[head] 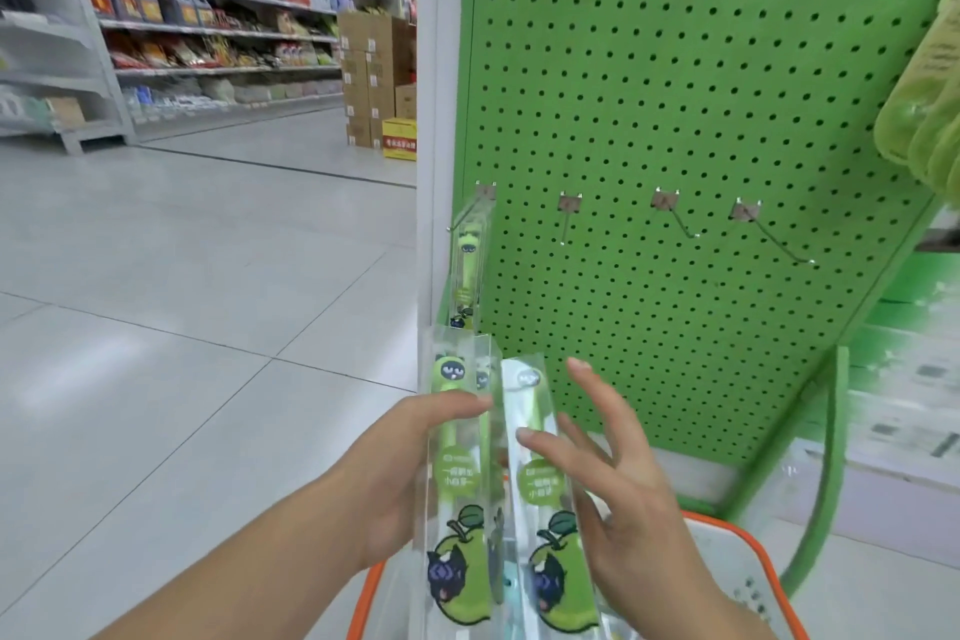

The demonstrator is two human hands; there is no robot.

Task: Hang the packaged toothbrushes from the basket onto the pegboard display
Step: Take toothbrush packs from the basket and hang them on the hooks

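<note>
Head view: left hand [415, 463] grips a clear-packed green toothbrush [457, 473] w/ fingers curled round the pack edge, a 2nd pack tucked just behind it; right hand [613, 499] has fingers spread, fingertips touching a white-headed toothbrush pack [540, 483] held upright beside the green one. Both packs sit above the orange-rimmed basket [748, 551], in front of the green pegboard [675, 120]. One hung toothbrush pack [467, 265] is already on the leftmost hook [470, 208] of the lower row; 3 bare hooks [675, 218] to its right.
</note>
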